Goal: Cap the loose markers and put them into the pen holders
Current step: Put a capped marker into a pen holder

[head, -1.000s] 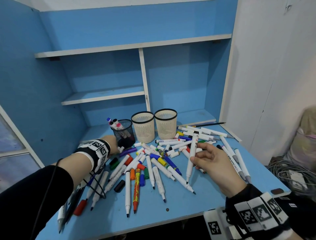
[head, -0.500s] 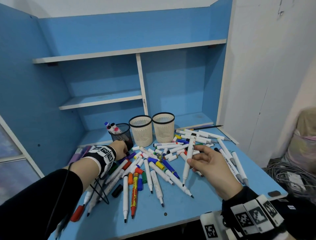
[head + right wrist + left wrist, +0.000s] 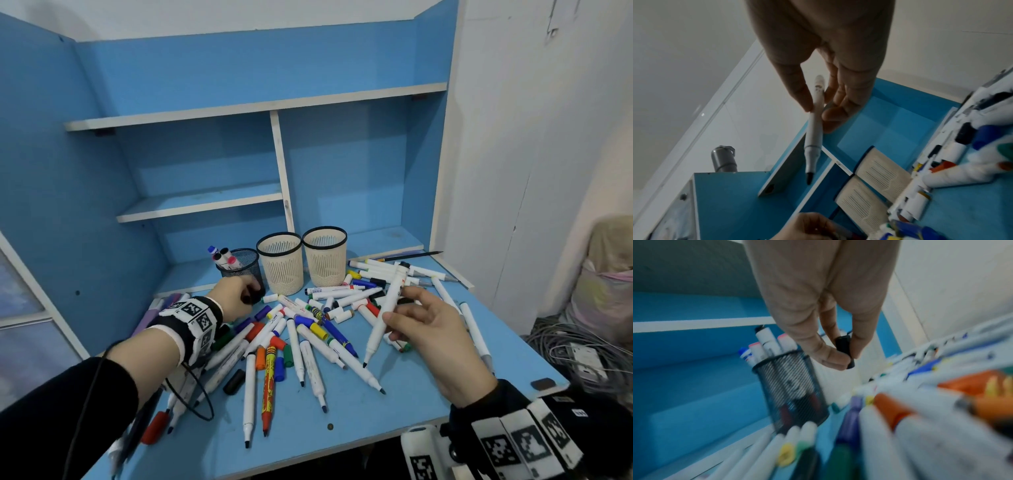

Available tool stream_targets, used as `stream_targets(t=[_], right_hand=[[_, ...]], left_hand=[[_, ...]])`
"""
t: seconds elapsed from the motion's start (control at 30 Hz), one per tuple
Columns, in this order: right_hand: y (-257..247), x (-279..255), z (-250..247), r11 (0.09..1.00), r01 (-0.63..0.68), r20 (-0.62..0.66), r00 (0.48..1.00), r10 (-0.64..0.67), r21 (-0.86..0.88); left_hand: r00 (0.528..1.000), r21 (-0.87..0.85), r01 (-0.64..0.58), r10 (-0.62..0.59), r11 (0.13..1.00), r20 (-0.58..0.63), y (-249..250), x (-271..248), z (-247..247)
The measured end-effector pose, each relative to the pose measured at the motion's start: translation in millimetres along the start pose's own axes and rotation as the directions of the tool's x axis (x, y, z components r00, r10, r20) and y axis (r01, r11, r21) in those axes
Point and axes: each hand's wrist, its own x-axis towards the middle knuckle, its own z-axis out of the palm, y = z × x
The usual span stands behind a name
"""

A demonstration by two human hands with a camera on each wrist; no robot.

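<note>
Blue desk carries three holders; left hand pinches one black cap, right hand one uncapped marker.

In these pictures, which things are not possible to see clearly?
- Head view: the left hand hides most of the black cap that it pinches.
- Head view: the inside of the two beige holders is hidden by their walls.
- Left wrist view: the marker pile is blurred; no print is readable.

Black wire-mesh holder, slotted beige plastic holders.
</note>
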Motion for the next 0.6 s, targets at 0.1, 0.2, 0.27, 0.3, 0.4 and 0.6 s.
stream_targets(t=[0.1,0.2,0.27,0.3,0.4,0.6], right_hand=[[-5.3,-1.7,3.3,0.995,0.039,-0.023,0.999,-0.037,0.090],[-11.2,-2.2,10.2,0.980,0.088,-0.073,0.994,-0.076,0.178],[-14.6,-2.4,15.0,0.964,0.120,-0.107,0.990,-0.096,0.238],[-15.8,-2.6,17.0,0.956,0.138,-0.123,0.986,-0.109,0.261],[-19.0,-3.6,20.7,0.930,0.198,-0.161,0.975,-0.154,0.308],[-23.8,-10.1,30.2,0.899,0.236,-0.172,0.968,-0.183,0.369]], left_hand=[[0.993,-0.201,-0.092,0.074,0.975,-0.096,18.9,-16.1,-11.8],[0.990,-0.425,-0.139,0.110,0.895,-0.091,41.3,-39.2,-22.7],[0.989,-0.570,-0.144,0.123,0.809,-0.077,56.2,-57.2,-28.4],[0.989,-0.627,-0.144,0.125,0.765,-0.076,63.5,-66.6,-30.5],[0.987,-0.764,-0.152,0.139,0.628,-0.082,82.2,-92.6,-35.8],[0.986,-0.883,-0.149,0.133,0.444,-0.099,97.0,-122.7,-38.3]])
